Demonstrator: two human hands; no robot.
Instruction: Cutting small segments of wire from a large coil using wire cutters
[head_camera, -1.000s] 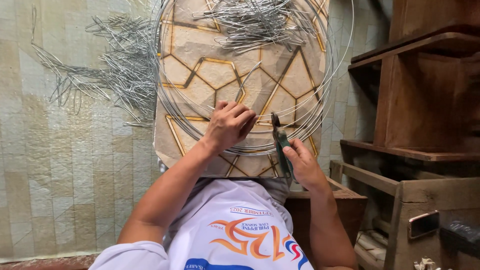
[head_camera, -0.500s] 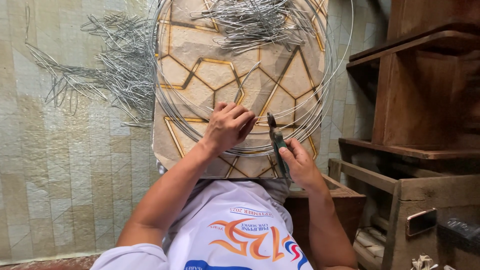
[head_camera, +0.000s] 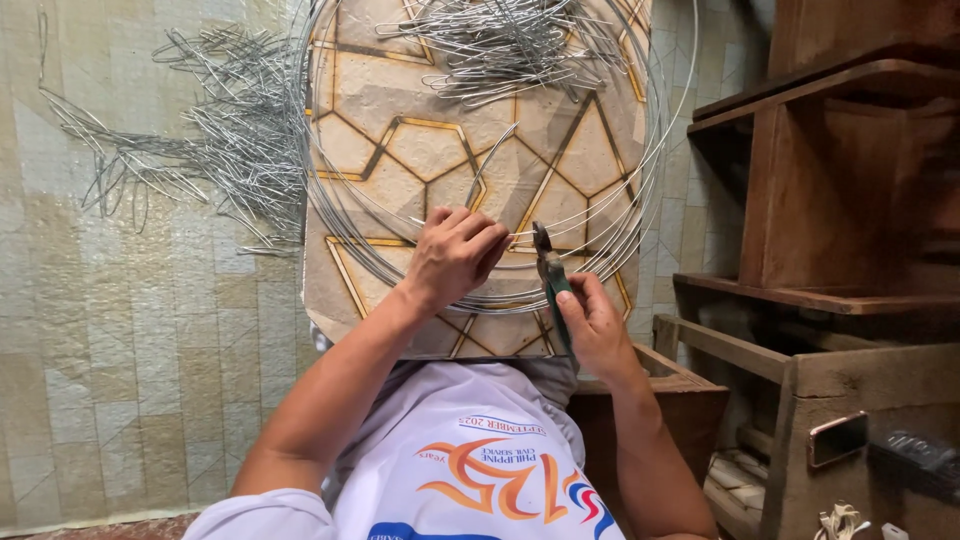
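Note:
My left hand (head_camera: 455, 255) pinches a strand of a large coil of silver wire (head_camera: 640, 200) that lies on a patterned board (head_camera: 420, 150) across my lap. A curved loose end of wire (head_camera: 490, 160) rises from its fingers. My right hand (head_camera: 595, 325) grips green-handled pliers (head_camera: 550, 275). Their jaws meet the wire just right of my left fingers. Both hands are close together near the board's front edge.
A heap of short bent wire pieces (head_camera: 510, 40) lies on the far part of the board, and another pile (head_camera: 220, 140) is spread on the tiled floor to the left. Wooden shelves (head_camera: 830, 200) and a wooden crate (head_camera: 690, 400) stand to the right.
The pliers have shifted slightly left and up, closer to my left fingers. A curved wire end now stands up above my left hand.

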